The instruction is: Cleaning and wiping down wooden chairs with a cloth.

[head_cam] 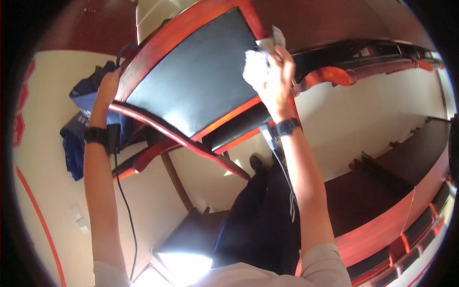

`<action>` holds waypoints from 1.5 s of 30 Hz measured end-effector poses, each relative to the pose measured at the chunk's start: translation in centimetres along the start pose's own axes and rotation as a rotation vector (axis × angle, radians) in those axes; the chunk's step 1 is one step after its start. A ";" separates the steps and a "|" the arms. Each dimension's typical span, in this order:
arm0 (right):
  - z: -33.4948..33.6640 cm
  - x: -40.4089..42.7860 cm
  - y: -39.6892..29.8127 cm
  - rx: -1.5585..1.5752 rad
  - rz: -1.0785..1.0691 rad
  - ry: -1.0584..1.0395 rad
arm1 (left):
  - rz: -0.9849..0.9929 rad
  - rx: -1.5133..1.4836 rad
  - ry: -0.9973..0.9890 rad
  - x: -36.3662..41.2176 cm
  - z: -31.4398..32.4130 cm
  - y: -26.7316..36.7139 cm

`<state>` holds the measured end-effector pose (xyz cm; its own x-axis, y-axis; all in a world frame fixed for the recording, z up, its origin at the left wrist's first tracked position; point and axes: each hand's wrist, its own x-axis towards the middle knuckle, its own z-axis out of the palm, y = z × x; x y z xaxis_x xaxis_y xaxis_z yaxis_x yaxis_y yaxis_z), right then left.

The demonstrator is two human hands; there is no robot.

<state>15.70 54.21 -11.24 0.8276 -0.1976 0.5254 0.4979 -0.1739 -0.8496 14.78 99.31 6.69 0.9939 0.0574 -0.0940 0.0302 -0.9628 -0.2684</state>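
Before me is a wooden chair with a reddish frame and a dark padded backrest [200,71]. My left hand [109,86] rests at the left end of the frame's top rail, its fingers partly hidden behind the wood. A crumpled whitish cloth [256,68] is bunched in my right hand [278,79], at the backrest's right upright. Both wrists wear black straps with cabled devices. Dark blue fabric [80,104] bearing writing hangs beside my left hand. A curved wooden armrest [179,140] crosses below the backrest.
More chairs with curved armrests [330,75] stand in a row at the right. A dark wooden surface with a reddish edge [387,219] lies at lower right. My legs and a shoe [256,162] are below the chair. A pale wall [46,143] rises at left.
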 end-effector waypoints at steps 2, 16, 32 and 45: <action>1.1 0.2 2.2 -0.546 -0.217 -0.087 | 0.092 0.057 0.027 0.0 1.0 -3.4; -11.0 -22.6 15.6 -0.643 0.270 0.008 | -0.188 -0.664 0.083 -0.1 1.3 -4.7; -25.7 -36.3 16.7 -0.528 1.222 -0.039 | -0.253 -0.883 -0.065 1.8 2.8 -7.0; -0.9 -20.0 -4.5 -0.197 -0.057 -0.475 | 0.149 0.129 0.079 1.5 3.1 -0.7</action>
<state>-3.35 58.04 -17.88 0.8500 0.2693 0.4528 0.5249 -0.3591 -0.7717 15.89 100.93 3.76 0.9917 -0.1091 -0.0678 -0.1267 -0.9171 -0.3780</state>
